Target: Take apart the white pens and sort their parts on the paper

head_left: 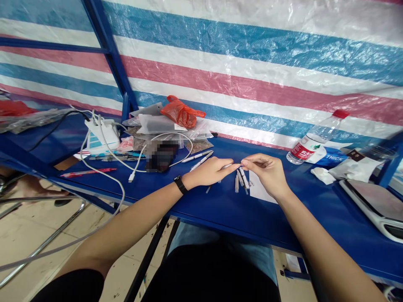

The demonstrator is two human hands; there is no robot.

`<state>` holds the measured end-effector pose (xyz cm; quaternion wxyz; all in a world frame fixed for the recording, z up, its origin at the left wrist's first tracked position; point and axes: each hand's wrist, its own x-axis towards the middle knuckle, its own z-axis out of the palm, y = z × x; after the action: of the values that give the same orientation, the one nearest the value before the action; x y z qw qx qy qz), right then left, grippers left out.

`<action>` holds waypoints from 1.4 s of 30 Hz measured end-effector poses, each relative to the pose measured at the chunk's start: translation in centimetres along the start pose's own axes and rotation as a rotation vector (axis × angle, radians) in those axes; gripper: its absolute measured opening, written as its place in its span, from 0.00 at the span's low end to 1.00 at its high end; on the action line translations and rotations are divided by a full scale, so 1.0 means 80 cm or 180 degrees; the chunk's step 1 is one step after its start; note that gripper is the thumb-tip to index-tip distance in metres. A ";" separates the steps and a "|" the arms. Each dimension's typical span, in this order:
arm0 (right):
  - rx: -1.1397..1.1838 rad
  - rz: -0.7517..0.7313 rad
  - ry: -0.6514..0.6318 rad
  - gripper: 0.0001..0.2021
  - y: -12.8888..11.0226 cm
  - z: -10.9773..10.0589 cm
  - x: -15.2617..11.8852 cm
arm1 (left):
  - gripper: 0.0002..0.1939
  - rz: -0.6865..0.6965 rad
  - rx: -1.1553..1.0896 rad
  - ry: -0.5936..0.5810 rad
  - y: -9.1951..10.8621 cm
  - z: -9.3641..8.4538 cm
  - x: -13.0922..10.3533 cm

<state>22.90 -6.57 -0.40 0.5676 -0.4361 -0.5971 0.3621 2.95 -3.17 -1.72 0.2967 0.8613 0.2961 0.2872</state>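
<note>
over blue table (201,205) | left hand (209,172), right hand (267,172) grips pinch small white tube (227,166) between fingertips

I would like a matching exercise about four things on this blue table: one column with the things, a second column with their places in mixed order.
Things:
1. water bottle
2. red pen
3. orange plastic bag
4. white paper slip

Places:
A. near the table's front edge, far left
B. under the right hand
C. lying on its side, right of the hands
D. on the pile of clear packets at the back

Pairs: 1-C, 2-A, 3-D, 4-B
</note>
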 end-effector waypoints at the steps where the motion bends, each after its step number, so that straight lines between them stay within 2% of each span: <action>1: -0.0010 0.0008 0.0002 0.17 0.000 0.001 0.000 | 0.23 0.0025 0.0076 0.0005 -0.001 0.001 0.000; 6: 0.0060 0.0052 -0.0046 0.18 0.002 0.003 -0.001 | 0.23 0.0124 0.0360 0.0044 -0.007 0.000 -0.001; 14: 0.0144 0.0019 0.0026 0.21 0.000 0.009 0.010 | 0.24 0.0176 0.0264 0.0308 -0.009 -0.003 0.007; 18: -0.0143 0.0004 -0.0234 0.27 -0.006 -0.002 0.022 | 0.25 0.0046 0.0112 0.0467 -0.009 -0.012 0.008; 20: -0.0662 0.0008 -0.0384 0.27 -0.014 -0.011 0.024 | 0.25 -0.0021 -0.0037 0.0697 -0.010 -0.017 0.009; 22: -0.1691 0.0024 -0.0514 0.21 -0.024 -0.015 0.019 | 0.25 -0.0078 -0.0218 0.0988 -0.011 -0.020 0.010; 24: -0.2938 0.0147 -0.0694 0.16 -0.034 -0.009 0.008 | 0.25 -0.0094 -0.0410 0.1188 -0.011 -0.021 0.011; 26: -0.3847 0.0361 -0.0829 0.15 -0.042 0.008 -0.005 | 0.25 -0.0093 -0.0589 0.1233 -0.009 -0.019 0.011; 28: -0.4334 0.0665 -0.1105 0.13 -0.045 0.029 -0.016 | 0.25 -0.0096 -0.0722 0.1174 -0.007 -0.018 0.011; 31: -0.4591 0.0866 -0.1252 0.09 -0.043 0.054 -0.025 | 0.25 -0.0094 -0.0777 0.1096 -0.005 -0.016 0.010; 34: -0.4371 0.0828 -0.1301 0.08 -0.042 0.059 -0.022 | 0.25 -0.0085 -0.0835 0.1044 -0.004 -0.016 0.009; 36: -0.3821 0.0877 -0.1272 0.10 -0.043 0.052 -0.013 | 0.26 -0.0077 -0.0960 0.0925 -0.004 -0.015 0.008; 39: -0.2400 0.0934 -0.1009 0.07 -0.048 0.028 0.008 | 0.24 -0.0130 -0.1192 0.0636 -0.003 -0.013 0.006; 40: -0.1783 0.0815 -0.0834 0.05 -0.048 0.019 0.015 | 0.23 -0.0178 -0.1247 0.0554 -0.003 -0.013 0.006; 42: -0.0712 0.0460 -0.0236 0.08 -0.048 0.002 0.027 | 0.21 -0.0283 -0.1262 0.0431 -0.003 -0.012 0.004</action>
<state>22.34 -5.89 3.92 0.4654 -0.5249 -0.6213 0.3491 2.47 -2.43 -1.18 0.4521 0.7509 0.2907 0.3837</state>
